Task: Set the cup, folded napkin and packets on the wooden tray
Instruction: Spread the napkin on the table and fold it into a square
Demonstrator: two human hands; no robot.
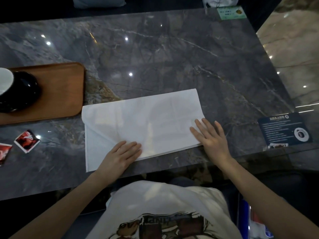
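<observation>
A white napkin lies flat on the grey marble table, close to the near edge, folded into a long band with one layer turned over along a slanting crease. Its near left corner reaches almost to the table's edge.

The left hand rests palm down on the napkin's near edge, fingers extended and pressed together, flat against the cloth. The right hand lies palm down on the napkin's right end, fingers slightly spread; its outer side lies over the bare table just past the cloth. Neither hand pinches anything.

The wooden tray sits at the left edge of the table, its near right corner just beside the napkin's far left corner. A black cup with a white inside stands on the tray, partly cut off by the frame.

Two red-and-white packets lie on the table near the left edge, in front of the tray and off it: one packet in full view, the other packet cut by the frame.

A dark card lies at the near right corner, and a green card at the far right corner.
</observation>
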